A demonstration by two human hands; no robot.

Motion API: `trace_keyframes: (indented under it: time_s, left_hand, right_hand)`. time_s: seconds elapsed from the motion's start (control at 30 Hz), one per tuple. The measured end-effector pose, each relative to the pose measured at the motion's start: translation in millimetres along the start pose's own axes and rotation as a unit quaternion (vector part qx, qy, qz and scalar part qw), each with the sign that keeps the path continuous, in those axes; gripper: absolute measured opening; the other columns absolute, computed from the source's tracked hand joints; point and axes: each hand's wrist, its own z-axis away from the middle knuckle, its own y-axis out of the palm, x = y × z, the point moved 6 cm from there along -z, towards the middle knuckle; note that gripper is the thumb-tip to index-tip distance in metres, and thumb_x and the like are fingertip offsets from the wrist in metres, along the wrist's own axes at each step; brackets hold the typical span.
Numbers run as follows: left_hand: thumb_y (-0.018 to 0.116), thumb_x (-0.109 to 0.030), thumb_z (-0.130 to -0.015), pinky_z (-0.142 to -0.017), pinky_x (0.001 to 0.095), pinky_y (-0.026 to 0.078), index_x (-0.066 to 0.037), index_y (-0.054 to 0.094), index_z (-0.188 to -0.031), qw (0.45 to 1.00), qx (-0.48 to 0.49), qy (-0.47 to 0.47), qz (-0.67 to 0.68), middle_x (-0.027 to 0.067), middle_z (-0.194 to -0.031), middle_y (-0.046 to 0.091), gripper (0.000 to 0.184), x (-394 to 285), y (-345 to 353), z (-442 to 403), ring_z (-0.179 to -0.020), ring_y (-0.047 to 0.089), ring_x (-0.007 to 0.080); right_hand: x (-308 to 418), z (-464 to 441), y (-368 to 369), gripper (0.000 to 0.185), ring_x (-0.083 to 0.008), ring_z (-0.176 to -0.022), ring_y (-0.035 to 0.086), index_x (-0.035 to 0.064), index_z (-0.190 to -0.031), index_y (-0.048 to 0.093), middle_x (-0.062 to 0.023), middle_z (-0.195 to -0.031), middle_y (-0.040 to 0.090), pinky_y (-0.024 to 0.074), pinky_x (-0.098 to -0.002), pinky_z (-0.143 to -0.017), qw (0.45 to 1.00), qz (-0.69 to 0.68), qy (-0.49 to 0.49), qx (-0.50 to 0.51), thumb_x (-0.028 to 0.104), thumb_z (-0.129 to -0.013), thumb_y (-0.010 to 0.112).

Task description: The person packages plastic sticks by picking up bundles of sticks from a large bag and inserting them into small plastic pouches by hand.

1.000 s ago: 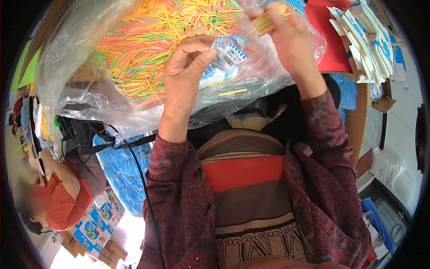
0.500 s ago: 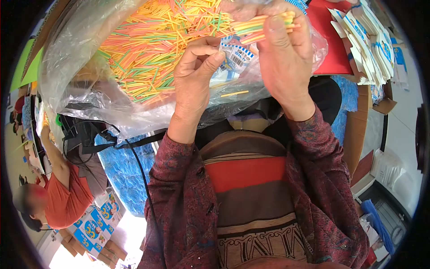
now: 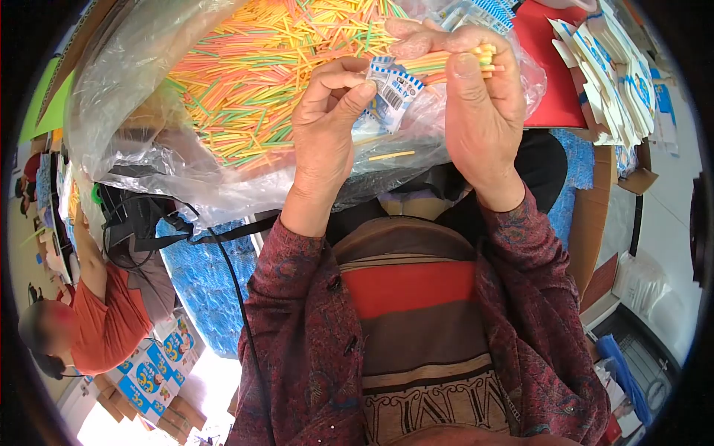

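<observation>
Plastic edge (image 3: 238,195), hands (image 3: 329,130) (image 3: 485,123) apart, sticks (image 3: 440,62), packet (image 3: 394,95)

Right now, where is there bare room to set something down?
The red surface shows a bare strip between the clear plastic and the white cartons. The plastic is crowded with colored sticks; above it, the left hand holds a packet, the right hand a stick bundle.

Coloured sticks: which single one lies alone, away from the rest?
The yellow stick on the clear plastic, on its own; the others lie heaped in the pile or bunched in the right hand.
</observation>
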Motion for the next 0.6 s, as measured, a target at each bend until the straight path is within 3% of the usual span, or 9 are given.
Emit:
trace_keyframes:
  time_s: [0.2, 0.3, 0.37, 0.5, 0.6]
  left_hand:
    - [0.068, 0.002, -0.086, -0.086, 0.0264, 0.046, -0.006, 0.065, -0.095, 0.998, 0.013, 0.040, -0.050, 0.0063, -0.116, 0.057, 0.013, -6.7, 6.6, 0.0, -0.099, 0.054, 0.0113]
    - [0.068, 0.002, -0.087, -0.086, 0.0265, 0.046, -0.006, 0.065, -0.096, 0.996, 0.011, 0.052, -0.076, 0.0048, -0.113, 0.058, 0.012, -5.7, 4.8, -1.4, -0.098, 0.055, 0.0108]
    - [0.068, 0.002, -0.087, -0.087, 0.0265, 0.046, -0.006, 0.065, -0.096, 0.995, 0.012, 0.057, -0.087, 0.0040, -0.111, 0.059, 0.012, -5.7, 6.7, -1.4, -0.098, 0.055, 0.0105]
    - [0.065, -0.003, -0.091, -0.084, 0.0249, 0.046, -0.005, 0.064, -0.101, 1.000, 0.007, -0.005, -0.023, 0.0014, -0.105, 0.060, 0.010, -1.6, 11.8, -0.3, -0.094, 0.055, 0.0092]
    - [0.062, -0.011, -0.095, -0.081, 0.0230, 0.045, -0.005, 0.061, -0.104, 0.985, 0.001, -0.170, -0.005, -0.0009, -0.098, 0.062, 0.011, 9.8, 7.6, -2.4, -0.091, 0.055, 0.0076]
  right_hand:
    - [-3.6, 2.9, 4.0, 0.017, -0.0282, -0.114, 0.059, 0.0031, -0.113, 0.050, -0.0155, -0.108, 0.065, 0.0426, -0.0415, -0.102, 0.999, -0.017, 0.046, -0.018, 0.016, -0.104, 0.043]
    - [-8.7, 1.1, 7.6, 0.018, -0.0196, -0.110, 0.059, 0.0026, -0.111, 0.055, -0.0118, -0.110, 0.066, 0.0435, -0.0319, -0.097, 0.986, 0.130, 0.104, 0.020, 0.017, -0.103, 0.048]
    - [-14.6, 3.0, 2.5, 0.018, -0.0171, -0.109, 0.058, 0.0028, -0.111, 0.056, -0.0099, -0.110, 0.065, 0.0432, -0.0297, -0.096, 0.984, 0.120, 0.131, 0.022, 0.017, -0.102, 0.050]
    - [-27.9, 3.4, -15.9, 0.022, -0.0109, -0.107, 0.056, 0.0033, -0.114, 0.058, -0.0053, -0.109, 0.065, 0.0429, -0.0249, -0.092, 0.973, 0.113, 0.197, 0.022, 0.020, -0.100, 0.055]
    - [-25.4, -2.9, -21.4, 0.025, -0.0086, -0.106, 0.055, 0.0035, -0.118, 0.058, -0.0032, -0.108, 0.064, 0.0436, -0.0242, -0.090, 0.964, 0.148, 0.221, 0.013, 0.020, -0.099, 0.056]
